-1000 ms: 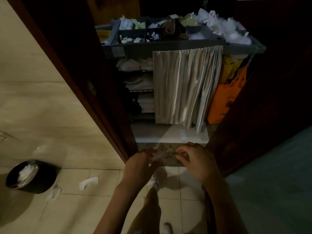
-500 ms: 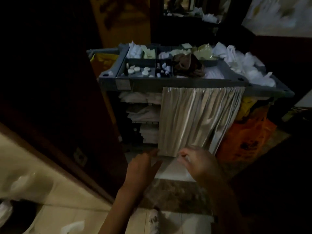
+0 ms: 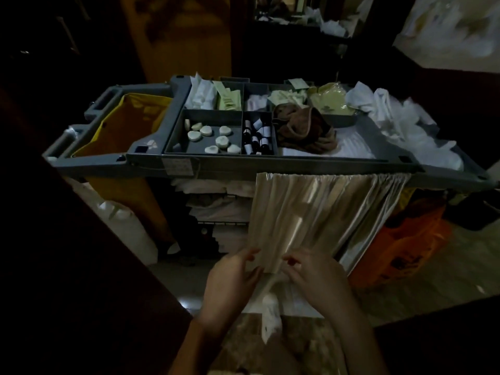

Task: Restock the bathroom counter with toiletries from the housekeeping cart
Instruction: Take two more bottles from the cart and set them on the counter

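- Pinching thin plastic wrapper point(image 3: 270, 307) with left grip point(image 3: 232, 277) and right grip point(image 3: 316, 277), near curtain point(image 3: 311, 212).
- Could tear or slip floorward if tugged hard.
- Dim light; easy to fumble soaps point(image 3: 194, 135).

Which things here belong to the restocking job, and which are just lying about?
Job: cart, soaps, bottles, sachets, left hand and right hand holding a wrapper.
Lying about: brown cloth, curtain, orange bag, yellow bag.
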The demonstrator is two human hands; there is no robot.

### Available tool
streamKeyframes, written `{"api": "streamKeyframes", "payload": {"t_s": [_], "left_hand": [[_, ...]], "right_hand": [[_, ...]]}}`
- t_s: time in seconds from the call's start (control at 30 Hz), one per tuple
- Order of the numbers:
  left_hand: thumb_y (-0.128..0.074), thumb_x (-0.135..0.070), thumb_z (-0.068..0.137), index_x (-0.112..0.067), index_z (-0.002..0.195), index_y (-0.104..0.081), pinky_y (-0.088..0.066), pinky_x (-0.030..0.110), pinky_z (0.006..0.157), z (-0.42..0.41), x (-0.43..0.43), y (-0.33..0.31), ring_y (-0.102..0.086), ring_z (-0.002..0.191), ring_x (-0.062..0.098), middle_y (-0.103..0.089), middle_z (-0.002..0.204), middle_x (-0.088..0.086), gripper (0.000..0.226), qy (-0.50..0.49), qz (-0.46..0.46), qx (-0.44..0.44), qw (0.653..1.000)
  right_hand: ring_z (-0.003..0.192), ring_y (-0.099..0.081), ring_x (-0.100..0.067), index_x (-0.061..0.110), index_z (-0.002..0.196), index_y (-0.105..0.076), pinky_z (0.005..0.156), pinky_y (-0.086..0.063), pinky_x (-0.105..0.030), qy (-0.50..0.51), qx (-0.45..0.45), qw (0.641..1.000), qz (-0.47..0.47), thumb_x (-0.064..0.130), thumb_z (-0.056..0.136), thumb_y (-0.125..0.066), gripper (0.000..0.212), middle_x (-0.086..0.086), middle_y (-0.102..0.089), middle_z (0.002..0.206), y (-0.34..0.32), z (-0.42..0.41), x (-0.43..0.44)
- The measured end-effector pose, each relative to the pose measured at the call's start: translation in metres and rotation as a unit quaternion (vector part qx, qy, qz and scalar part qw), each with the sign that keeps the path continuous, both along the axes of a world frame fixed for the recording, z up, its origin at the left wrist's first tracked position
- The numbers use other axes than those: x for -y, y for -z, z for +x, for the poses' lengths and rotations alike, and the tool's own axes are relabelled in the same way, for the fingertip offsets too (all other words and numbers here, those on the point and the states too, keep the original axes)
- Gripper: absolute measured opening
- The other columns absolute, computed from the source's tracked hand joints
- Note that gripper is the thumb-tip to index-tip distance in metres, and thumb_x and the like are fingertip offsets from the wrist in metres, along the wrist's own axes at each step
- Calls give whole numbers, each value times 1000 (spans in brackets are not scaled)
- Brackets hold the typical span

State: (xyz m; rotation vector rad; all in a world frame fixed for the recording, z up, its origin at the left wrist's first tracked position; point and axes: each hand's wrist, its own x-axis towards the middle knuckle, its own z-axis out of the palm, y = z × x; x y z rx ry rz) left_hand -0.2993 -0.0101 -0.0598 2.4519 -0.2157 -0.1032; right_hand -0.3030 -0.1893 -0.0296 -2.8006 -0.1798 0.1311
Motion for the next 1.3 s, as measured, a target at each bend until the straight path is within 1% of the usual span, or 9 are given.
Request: {"api": "streamKeyframes", "payload": {"t_s": [0.2,0.43,0.6,0.73,0.87,0.97,1.03,1.13,1.3], "left_hand": [[-57,-35,92,-33,132,-51,-50,25,87,77,8,-1,-57,105,2,-59,120,-14,40,-22,-9,7,1000],[-53,-37,83,-29,119,-62,-54,33,78,206,24,-28,-63,97,12,-66,109,-7,38,-42,-18,75,996],[-61,-23,92,-27,131,-56,-49,22,77,280,33,-37,-62,99,11,-66,113,-7,39,-67,-41,103,992],[-60,-24,94,-29,130,-56,-52,27,79,331,41,-24,-62,103,11,-66,114,-7,37,-95,-72,137,983],[-60,-9,92,-22,134,-52,-48,19,82,352,40,-5,-60,104,9,-61,116,-5,45,-148,-118,170,967],[-58,-1,90,-21,136,-50,-49,21,86,349,38,3,-58,109,7,-57,121,-6,51,-154,-125,180,963],[-57,3,88,-21,138,-48,-45,14,89,345,39,6,-53,114,1,-54,127,-6,56,-147,-112,189,964],[-58,4,87,-22,139,-48,-43,11,88,346,37,9,-47,114,-7,-50,129,-10,59,-142,-105,192,965],[-60,2,87,-19,132,-55,-43,11,88,348,34,11,-53,111,-2,-56,123,-8,49,-141,-104,208,962]], "right_hand": [[102,-52,-2,34,122,-59,79,-35,-16,-30,-7,999,16,39,98,-49,27,15,-59,115,6,88,0],[106,-54,-8,31,119,-62,86,-41,-23,-52,30,997,44,37,97,-50,26,11,-60,116,-10,226,17],[106,-55,-11,27,119,-64,82,-43,-25,-61,46,995,64,37,96,-55,26,9,-61,112,-20,308,31],[102,-55,-9,29,117,-64,80,-45,-24,-95,45,992,76,34,95,-57,24,10,-60,110,-19,364,31],[112,-50,-12,31,121,-61,88,-46,-27,-149,9,988,46,32,94,-59,27,10,-57,119,-9,396,25],[115,-48,-13,31,124,-59,90,-43,-27,-181,-22,981,61,26,95,-59,30,10,-55,122,-2,403,22],[116,-45,-12,31,126,-58,90,-42,-26,-193,-22,979,61,21,95,-56,32,12,-52,124,3,406,23],[114,-42,-10,31,121,-60,86,-41,-22,-208,-19,976,57,15,92,-57,34,17,-49,124,7,410,26],[116,-41,-10,31,116,-58,86,-40,-24,-207,-15,978,32,16,83,-66,37,19,-45,124,11,414,20]]}}
